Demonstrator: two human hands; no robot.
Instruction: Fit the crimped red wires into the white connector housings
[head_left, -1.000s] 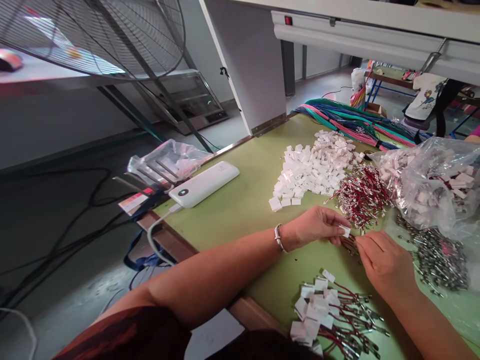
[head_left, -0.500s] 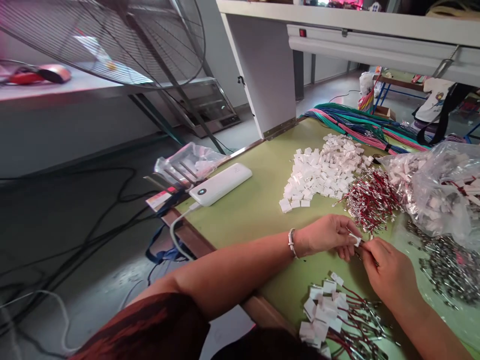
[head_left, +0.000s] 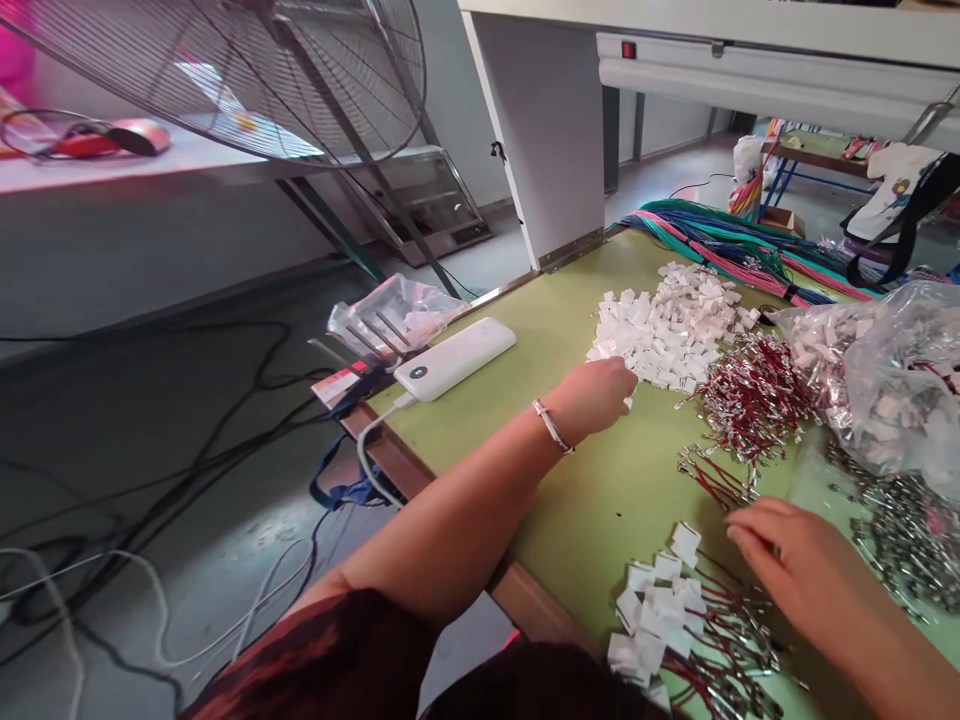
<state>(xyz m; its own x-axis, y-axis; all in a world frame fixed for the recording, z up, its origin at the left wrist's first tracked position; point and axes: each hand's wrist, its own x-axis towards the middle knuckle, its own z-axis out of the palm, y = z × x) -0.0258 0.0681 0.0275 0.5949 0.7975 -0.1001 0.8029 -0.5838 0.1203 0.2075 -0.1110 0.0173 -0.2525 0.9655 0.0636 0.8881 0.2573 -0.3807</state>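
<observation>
**Left hand (head_left: 598, 395) down at the white connectors (head_left: 671, 325), right hand (head_left: 802, 560) waiting near the loose red leads (head_left: 712, 478)**

Landmark for all places: the heap of red leads (head_left: 754, 395) on the green tabletop (head_left: 555, 300).

White connectors spread just left of and beyond the heap. Loose red leads laid just in front of the heap; joined leads (head_left: 664, 615), with white ends, lying farther in front and to the left. Metal terminals (head_left: 907, 520) to the heap's front right.

Judged to be at a picking step: apparently singling out one piece at the near edge of the white connectors, left of the heap. Next move, by judgement, calls for a light fingertip pinch on a single piece, without dragging neighbours along.

Left hand bent over, fingertips turned away and partly hidden; cannot tell how far open, or whether closed on a connector. Right hand in front of the heap, loosely curled, thumb near forefinger; no held item visible, but cannot tell for certain.

No brand or word legible. On the power bank (head_left: 456, 360), well left of the heap, a round dark display, too small to read. On the card (head_left: 337, 388), farther left, coloured print, also unreadable.
</observation>
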